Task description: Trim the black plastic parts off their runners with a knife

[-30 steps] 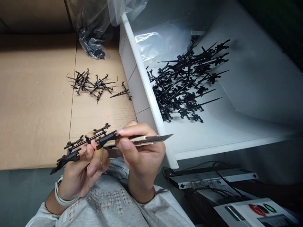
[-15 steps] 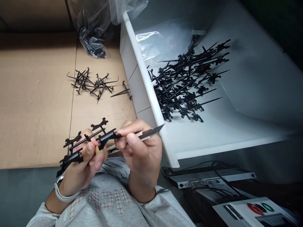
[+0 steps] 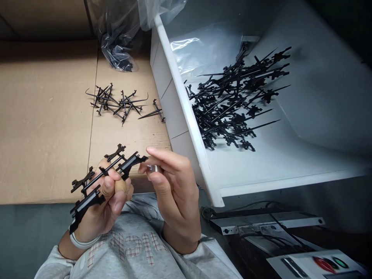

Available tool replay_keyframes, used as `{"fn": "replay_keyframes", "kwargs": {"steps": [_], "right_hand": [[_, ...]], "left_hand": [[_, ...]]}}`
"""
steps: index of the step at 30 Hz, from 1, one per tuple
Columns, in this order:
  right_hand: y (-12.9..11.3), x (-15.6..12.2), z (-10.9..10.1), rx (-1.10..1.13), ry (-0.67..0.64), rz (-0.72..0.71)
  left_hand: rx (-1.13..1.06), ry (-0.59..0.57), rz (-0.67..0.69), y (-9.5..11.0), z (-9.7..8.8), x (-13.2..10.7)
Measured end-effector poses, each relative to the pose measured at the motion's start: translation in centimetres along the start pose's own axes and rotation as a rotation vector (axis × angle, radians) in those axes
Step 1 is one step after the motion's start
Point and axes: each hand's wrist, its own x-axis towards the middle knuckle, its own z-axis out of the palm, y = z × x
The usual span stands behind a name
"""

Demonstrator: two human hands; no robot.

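Observation:
My left hand (image 3: 101,209) is closed on a black plastic moulded frame (image 3: 107,169), a thin central rod with several bracket-shaped pieces branching from it. The frame is tilted up to the right, and its nearest bracket hangs over my wrist. Close to the frame's right end is my right hand (image 3: 180,193), fingers curled and thumb apart from the forefinger. A small shiny metal end (image 3: 153,168) shows between these fingers; the rest of that thing is hidden.
Thin black sprues (image 3: 124,104) lie in a loose pile on the cardboard-covered table (image 3: 43,128). To the right, a white bin (image 3: 255,172) holds a heap of black moulded frames (image 3: 229,104). A clear plastic bag (image 3: 119,54) stands behind; a control box with buttons (image 3: 314,267) is at lower right.
The long flat blade that showed in my right hand is out of sight, and those fingers have loosened and drawn slightly off the frame. My left hand still holds the frame.

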Motion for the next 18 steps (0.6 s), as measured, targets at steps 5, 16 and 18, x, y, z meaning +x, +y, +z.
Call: {"fn": "replay_keyframes", "kwargs": {"steps": [5,16,18], "right_hand": [[-0.6,0.3,0.5,-0.068,0.049,-0.037],[-0.6,0.6,0.6,-0.091,0.039,-0.079],[-0.6,0.7,0.6,-0.101,0.035,-0.109]], "left_hand": [[0.048,0.01,0.026,-0.3,-0.7,-0.4],[0.169,0.014,0.137,-0.7,-2.1,-1.2],[0.185,-0.022,0.134,-0.7,-2.6,-1.2]]}}
